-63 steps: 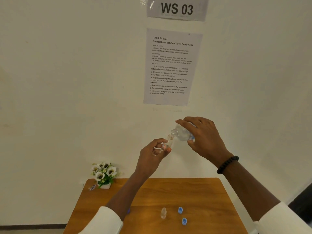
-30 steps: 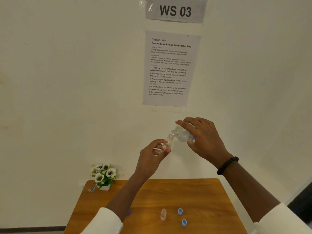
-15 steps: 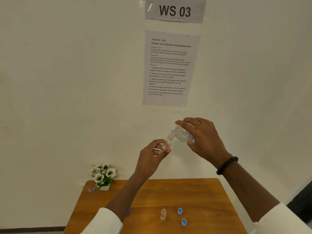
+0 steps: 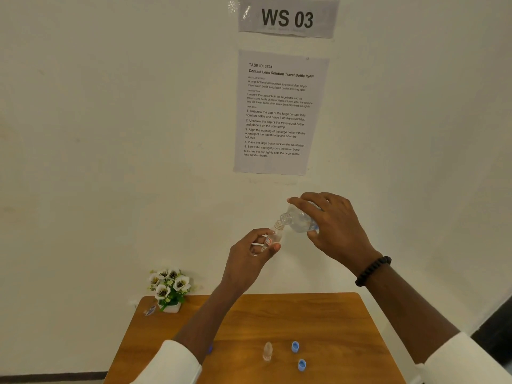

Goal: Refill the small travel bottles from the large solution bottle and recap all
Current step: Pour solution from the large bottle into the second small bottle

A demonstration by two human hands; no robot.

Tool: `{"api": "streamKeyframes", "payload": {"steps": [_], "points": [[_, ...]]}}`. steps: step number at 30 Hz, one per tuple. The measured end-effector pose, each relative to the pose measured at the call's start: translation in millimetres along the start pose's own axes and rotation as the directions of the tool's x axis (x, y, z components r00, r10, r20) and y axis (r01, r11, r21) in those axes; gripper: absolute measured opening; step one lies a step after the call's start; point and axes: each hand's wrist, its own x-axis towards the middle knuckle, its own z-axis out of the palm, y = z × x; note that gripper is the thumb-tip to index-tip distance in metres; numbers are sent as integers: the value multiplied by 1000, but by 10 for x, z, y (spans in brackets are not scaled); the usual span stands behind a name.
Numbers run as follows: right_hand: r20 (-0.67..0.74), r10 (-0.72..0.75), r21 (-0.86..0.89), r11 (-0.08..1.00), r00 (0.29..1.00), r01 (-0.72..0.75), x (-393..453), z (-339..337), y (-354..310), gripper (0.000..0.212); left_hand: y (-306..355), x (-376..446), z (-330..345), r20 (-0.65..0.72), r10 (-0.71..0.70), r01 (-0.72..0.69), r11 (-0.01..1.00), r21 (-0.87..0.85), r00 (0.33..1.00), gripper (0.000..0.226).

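High above the table, my right hand (image 4: 336, 228) grips the large clear solution bottle (image 4: 297, 220), tipped so its open mouth points down and left. My left hand (image 4: 249, 257) pinches a small clear travel bottle (image 4: 273, 237) with a red-marked label, its open neck right under the large bottle's mouth. A second small travel bottle (image 4: 267, 351) stands uncapped on the wooden table (image 4: 318, 317). Two blue caps (image 4: 295, 346) (image 4: 301, 365) lie to its right. A bit of blue (image 4: 210, 348) shows beside my left forearm.
A small pot of white artificial flowers (image 4: 169, 286) stands at the table's back left corner, with a small packet (image 4: 150, 310) beside it. An instruction sheet (image 4: 279, 112) and a "WS 03" sign (image 4: 288, 18) hang on the white wall behind.
Both hands hold almost the same pouring pose. The view has shifted slightly, nothing else moved.
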Motion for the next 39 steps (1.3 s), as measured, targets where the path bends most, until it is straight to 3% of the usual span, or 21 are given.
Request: {"api": "streamKeyframes", "payload": {"steps": [39], "points": [[-4, -3, -13, 1000, 1000, 3, 9, 5, 9, 82, 8, 19, 2, 14, -8, 8, 1000, 6, 1000, 28]]}}
